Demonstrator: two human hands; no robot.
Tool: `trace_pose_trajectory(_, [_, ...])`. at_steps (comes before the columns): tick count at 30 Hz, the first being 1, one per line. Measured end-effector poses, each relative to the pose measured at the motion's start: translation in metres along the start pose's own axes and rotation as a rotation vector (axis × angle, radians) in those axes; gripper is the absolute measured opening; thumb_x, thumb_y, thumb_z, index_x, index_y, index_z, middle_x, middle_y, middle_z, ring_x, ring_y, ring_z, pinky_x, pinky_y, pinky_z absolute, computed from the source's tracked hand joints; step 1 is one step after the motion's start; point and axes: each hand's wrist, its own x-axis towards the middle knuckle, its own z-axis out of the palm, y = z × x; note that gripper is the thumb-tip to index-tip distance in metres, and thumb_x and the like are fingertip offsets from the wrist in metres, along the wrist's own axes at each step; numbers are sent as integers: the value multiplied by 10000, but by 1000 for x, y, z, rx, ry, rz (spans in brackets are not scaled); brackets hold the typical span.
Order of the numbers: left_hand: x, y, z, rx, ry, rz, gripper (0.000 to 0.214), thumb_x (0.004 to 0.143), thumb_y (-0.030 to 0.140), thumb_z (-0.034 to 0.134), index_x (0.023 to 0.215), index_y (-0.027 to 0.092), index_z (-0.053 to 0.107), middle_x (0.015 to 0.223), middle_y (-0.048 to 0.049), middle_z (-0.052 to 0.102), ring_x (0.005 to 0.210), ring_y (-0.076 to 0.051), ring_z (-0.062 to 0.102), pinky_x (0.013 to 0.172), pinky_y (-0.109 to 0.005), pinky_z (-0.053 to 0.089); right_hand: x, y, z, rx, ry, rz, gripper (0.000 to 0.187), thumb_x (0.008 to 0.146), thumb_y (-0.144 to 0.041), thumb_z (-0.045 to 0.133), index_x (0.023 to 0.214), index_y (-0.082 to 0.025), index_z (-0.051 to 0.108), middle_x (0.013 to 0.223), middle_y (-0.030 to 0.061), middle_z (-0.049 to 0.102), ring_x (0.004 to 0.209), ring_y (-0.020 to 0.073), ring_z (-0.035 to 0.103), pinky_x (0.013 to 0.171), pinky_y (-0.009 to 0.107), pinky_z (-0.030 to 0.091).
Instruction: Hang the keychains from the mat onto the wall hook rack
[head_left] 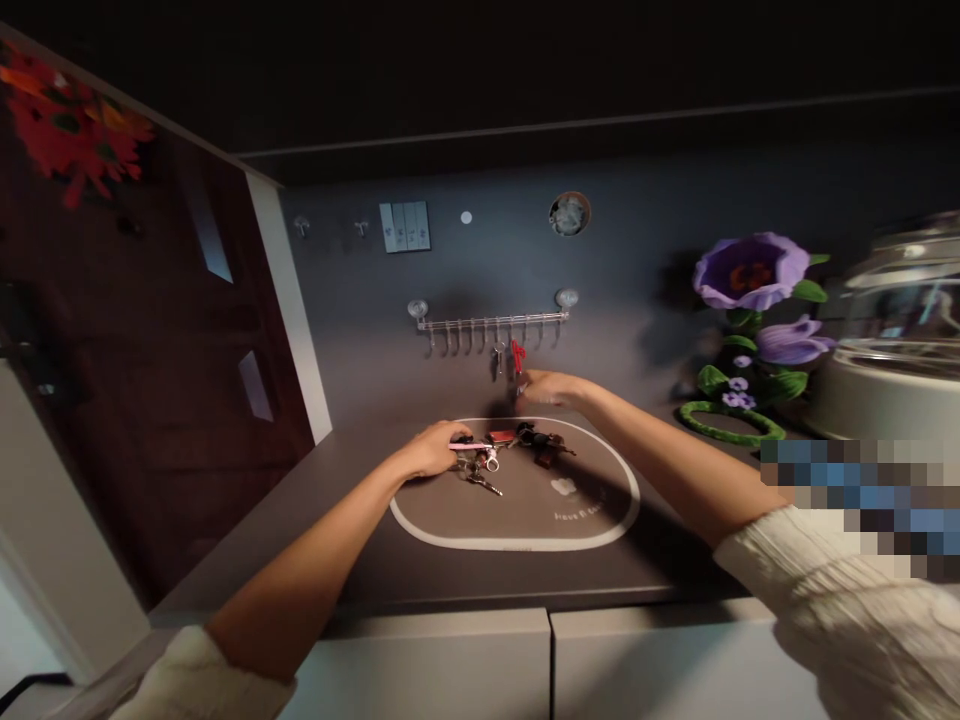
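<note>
My left hand (433, 448) is on the left part of the mat, its fingers closed around the end of a pink strip (471, 447) beside a bunch of keys (484, 483). Past it lie a small red tag (501, 437) and dark key fobs with a brown piece (550, 450). Up by the wall, my right hand (553, 388) has its fingers pinched at the lower end of a red keychain (518, 356), which hangs at the hook rail (491, 322). What sits between those fingertips is partly hidden. A silver key (499, 357) hangs just left of it.
The rounded brown mat (450, 535) with a pale border lies on a dark counter (360, 575). Purple craft flowers (752, 275) and a clear-topped cream appliance (892, 390) stand at the right. A switch panel (405, 227) is on the wall; a dark door (150, 400) is at left.
</note>
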Motion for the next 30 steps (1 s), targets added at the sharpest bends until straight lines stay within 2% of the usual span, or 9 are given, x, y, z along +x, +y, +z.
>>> trace_pose_trajectory(1, [-1, -1, 2, -22, 7, 18, 355, 558, 126, 578, 881, 246, 666, 932, -28, 666, 863, -215, 580, 744, -280, 441, 7, -1, 3, -19, 40, 49, 320, 449, -180, 746, 726, -154, 588, 689, 49, 631, 754, 238, 603, 669, 322, 478])
trace_pose_trajectory(3, [-3, -2, 5, -39, -9, 62, 393, 598, 157, 555, 964, 262, 652, 1061, -29, 640, 995, -238, 549, 845, -316, 418, 20, -2, 14, -21, 285, 145, 519, 445, -354, 772, 861, -143, 545, 804, 92, 630, 842, 258, 590, 708, 352, 475])
trace_pose_trajectory(6, [-7, -1, 8, -19, -108, 101, 516, 643, 177, 523, 1144, 292, 566, 1235, -16, 544, 1146, -245, 465, 964, -359, 342, 36, -4, 32, 31, 407, 194, 631, 506, -472, 731, 981, -138, 484, 900, 129, 615, 902, 248, 581, 738, 360, 470])
trace_pose_trajectory(11, [-13, -2, 8, 125, -255, 146, 603, 688, 289, 540, 1279, 314, 425, 1358, -21, 414, 1265, -254, 333, 1050, -418, 209, 44, -6, 52, -112, 429, 175, 219, 777, -318, 508, 920, -154, 525, 963, 159, 613, 948, 246, 580, 823, 356, 426])
trace_pose_trajectory(15, [-15, -7, 9, 168, -288, 174, 677, 653, 453, 603, 1287, 316, 412, 1398, -50, 350, 1309, -270, 253, 1063, -438, 166, 41, -16, 46, -165, 469, 40, 191, 817, -231, 415, 936, -133, 528, 956, 165, 616, 934, 241, 576, 826, 326, 411])
trace_pose_trajectory(21, [-16, -11, 9, 48, -194, 197, 719, 541, 553, 675, 1200, 318, 510, 1336, -56, 439, 1267, -271, 337, 1056, -416, 202, 49, -47, 15, -35, 641, -65, 188, 822, -247, 401, 934, -152, 518, 937, 112, 615, 874, 201, 581, 797, 296, 427])
trace_pose_trajectory(23, [-17, -11, 9, 24, -172, 211, 694, 551, 548, 673, 1186, 310, 523, 1313, -54, 466, 1251, -263, 362, 1053, -395, 216, 51, -53, 8, 46, 590, -57, 157, 811, -243, 418, 894, -156, 518, 794, 76, 617, 708, 173, 597, 698, 283, 456])
trace_pose_trajectory(25, [-16, -10, 7, 17, -147, 230, 630, 601, 539, 644, 1173, 298, 534, 1291, -50, 489, 1229, -244, 394, 1044, -366, 237, 46, -55, 4, 94, 462, -57, 98, 788, -217, 444, 792, -156, 521, 641, 35, 582, 539, 139, 561, 588, 263, 455])
trace_pose_trajectory(30, [-13, -6, 2, 6, 6, 250, 376, 725, 485, 545, 1011, 253, 620, 1113, -52, 594, 1063, -204, 518, 956, -306, 340, 5, -36, 12, 48, -51, -27, 173, 697, -131, 509, 531, -148, 465, 438, 1, 492, 389, 97, 457, 441, 220, 388])
